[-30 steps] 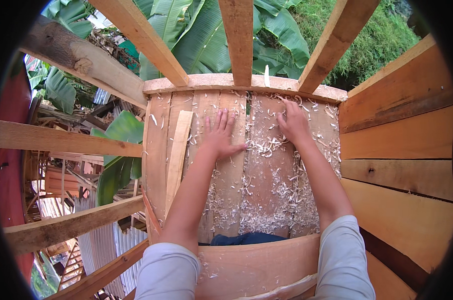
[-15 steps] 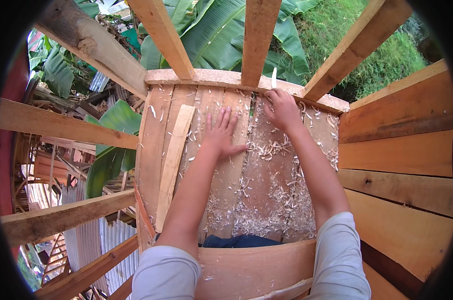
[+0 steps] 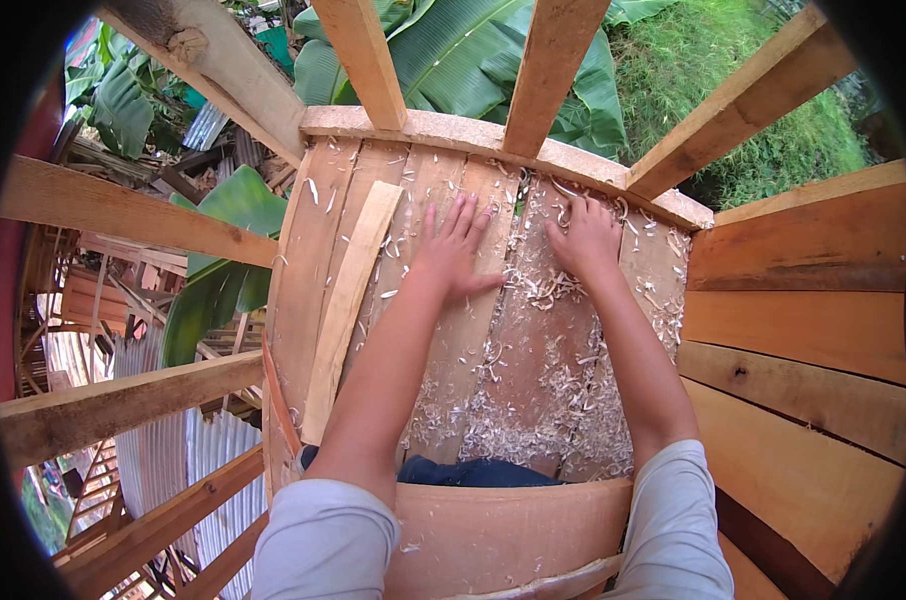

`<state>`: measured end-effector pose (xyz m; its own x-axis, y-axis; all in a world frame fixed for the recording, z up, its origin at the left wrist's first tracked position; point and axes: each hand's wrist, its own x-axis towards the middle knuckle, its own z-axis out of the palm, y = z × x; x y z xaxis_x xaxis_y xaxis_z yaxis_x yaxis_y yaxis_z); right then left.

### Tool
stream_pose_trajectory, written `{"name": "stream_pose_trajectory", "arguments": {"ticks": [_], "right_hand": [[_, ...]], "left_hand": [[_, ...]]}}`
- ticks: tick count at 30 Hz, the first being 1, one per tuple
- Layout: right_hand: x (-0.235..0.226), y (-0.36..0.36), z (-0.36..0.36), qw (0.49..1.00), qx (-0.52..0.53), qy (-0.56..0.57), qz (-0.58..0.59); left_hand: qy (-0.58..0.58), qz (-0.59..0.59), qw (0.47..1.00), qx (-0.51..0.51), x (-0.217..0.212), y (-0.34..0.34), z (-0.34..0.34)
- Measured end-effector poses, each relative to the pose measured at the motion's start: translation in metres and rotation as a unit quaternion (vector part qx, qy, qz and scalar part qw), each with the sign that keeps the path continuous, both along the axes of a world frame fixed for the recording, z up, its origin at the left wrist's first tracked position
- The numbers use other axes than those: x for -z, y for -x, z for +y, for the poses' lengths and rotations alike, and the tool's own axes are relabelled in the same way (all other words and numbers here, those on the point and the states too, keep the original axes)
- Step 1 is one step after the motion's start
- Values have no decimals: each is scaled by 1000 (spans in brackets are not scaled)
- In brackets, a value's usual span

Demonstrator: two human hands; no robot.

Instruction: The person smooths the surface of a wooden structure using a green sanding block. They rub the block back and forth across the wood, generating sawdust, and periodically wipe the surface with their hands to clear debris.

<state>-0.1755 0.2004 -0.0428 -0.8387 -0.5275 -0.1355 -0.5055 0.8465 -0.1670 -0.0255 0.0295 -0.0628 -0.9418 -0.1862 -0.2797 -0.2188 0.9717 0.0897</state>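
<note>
My left hand [image 3: 456,250] lies flat on the wooden planks [image 3: 443,355], fingers spread and thumb stretched toward the right. Nothing is in it. Farther right, my right hand [image 3: 587,240] rests with curled fingers on the boards, just short of the raised edge board [image 3: 453,130]. What its fingertips pinch, if anything, is hidden. Pale curled wood shavings [image 3: 548,288] lie below its thumb, and a thin strip of shaving [image 3: 565,188] sits beside its fingertips. A loose, narrow wooden slat [image 3: 351,310] lies to the left of my left forearm.
Wooden posts [image 3: 558,75] slope upward beyond the edge board. A plank wall [image 3: 798,335] stands on the right. More shavings [image 3: 523,430] cover the near boards. A curved wooden panel [image 3: 493,535] crosses between my arms. Banana leaves [image 3: 463,60] and corrugated sheets [image 3: 218,480] are outside.
A pale strip stood upright at my right fingertips, over the edge board; it no longer shows there. My right hand has drawn back onto the boards. The left stays flat; the view has shifted slightly.
</note>
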Motion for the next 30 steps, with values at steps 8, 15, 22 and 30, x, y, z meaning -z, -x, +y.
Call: {"name": "stream_pose_trajectory", "arguments": {"ticks": [8, 15, 22, 30], "right_hand": [[-3, -19, -37, 973, -111, 188, 77], [20, -16, -36, 948, -184, 258, -1], [36, -13, -32, 972, -62, 192, 118], [22, -12, -38, 968, -125, 196, 91]], "left_hand": [[-4, -9, 1000, -8, 0, 0, 0], [-30, -7, 1000, -5, -2, 1, 1], [-10, -7, 1000, -10, -3, 1, 1], [-8, 8, 1000, -13, 2, -2, 0]]}}
